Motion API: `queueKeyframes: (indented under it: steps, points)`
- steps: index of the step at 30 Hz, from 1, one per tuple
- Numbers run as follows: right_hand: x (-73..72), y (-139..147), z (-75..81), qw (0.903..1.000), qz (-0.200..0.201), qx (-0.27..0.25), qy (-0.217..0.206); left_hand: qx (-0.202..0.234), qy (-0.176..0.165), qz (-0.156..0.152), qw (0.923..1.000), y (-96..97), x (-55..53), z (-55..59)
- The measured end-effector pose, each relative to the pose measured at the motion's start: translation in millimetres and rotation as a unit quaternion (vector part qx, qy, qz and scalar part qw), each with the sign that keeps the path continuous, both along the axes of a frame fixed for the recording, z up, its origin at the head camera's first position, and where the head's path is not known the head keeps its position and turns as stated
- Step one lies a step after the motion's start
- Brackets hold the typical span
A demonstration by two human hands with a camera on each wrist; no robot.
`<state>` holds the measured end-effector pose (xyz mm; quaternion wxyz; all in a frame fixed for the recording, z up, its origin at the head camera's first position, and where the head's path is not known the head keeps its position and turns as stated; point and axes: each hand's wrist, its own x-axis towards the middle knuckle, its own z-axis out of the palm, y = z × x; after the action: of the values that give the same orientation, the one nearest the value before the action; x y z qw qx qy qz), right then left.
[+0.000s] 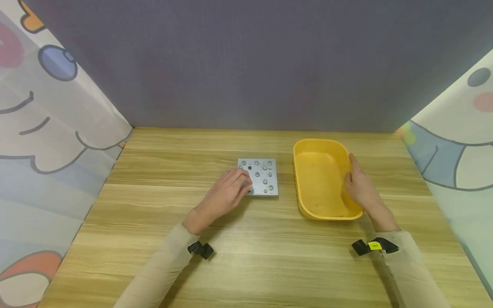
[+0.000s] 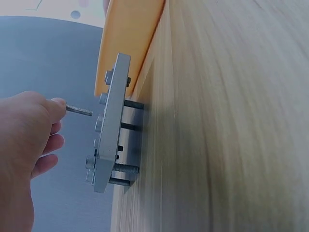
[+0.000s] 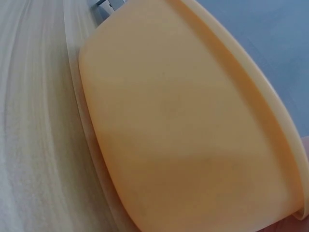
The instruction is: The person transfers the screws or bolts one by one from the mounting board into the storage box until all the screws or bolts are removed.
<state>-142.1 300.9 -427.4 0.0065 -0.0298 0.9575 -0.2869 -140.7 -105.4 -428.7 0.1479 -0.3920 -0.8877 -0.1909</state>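
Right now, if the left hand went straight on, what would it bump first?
Probably the metal plate: the left hand pinches a screw whose tip points that way across a gap. Depth is unclear, so a screw head on it might come first.

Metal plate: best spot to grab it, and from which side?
Probably the near edge of the metal plate, right of the left hand, coming in low from the near side. That stretch is uncovered, and bolts jut below, with the plate standing off the table, so there's likely room underneath. Bolt heads crowd the top.
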Motion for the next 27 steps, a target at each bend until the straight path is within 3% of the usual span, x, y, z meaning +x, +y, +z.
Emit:
queueKeyframes:
  steps: [13, 27]
  points:
    - [0.3, 0, 0.3, 1.0000, -0.002, 0.008, 0.004, -0.013, 0.014, -0.008, 0.9998, 5.2, -4.0, 2.8]
    - [-0.7, 1, -0.1, 0.9998, -0.004, 0.018, 0.011, -0.035, 0.018, -0.022, 0.9990, 24.1, -8.7, 16.6]
